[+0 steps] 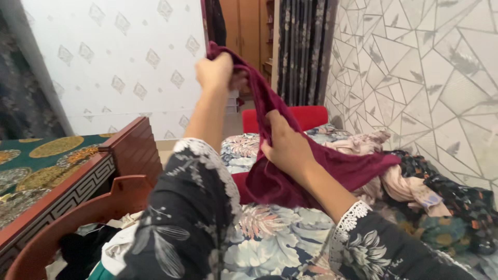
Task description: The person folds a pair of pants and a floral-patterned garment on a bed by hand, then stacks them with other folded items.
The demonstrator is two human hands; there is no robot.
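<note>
Dark floral sleeves framed the near view; the right hand (287, 149) gripped a maroon garment (290, 171) above the floral bedspread (270, 228), while the left hand (215, 72) clenched its far upper end.

I read the scene as evenly and fairly brightly lit by soft, diffuse indoor light, with no hard shadows and no glare on the patterned walls (114, 62). The near sleeves (181, 223) at the bottom edge are soft and slightly out of focus, and the raised left hand (215, 72) shows mild motion blur. I see the doorway (249, 31) beyond as dimmer and warmer, and wide-angle stretching appears toward the corners.
</note>
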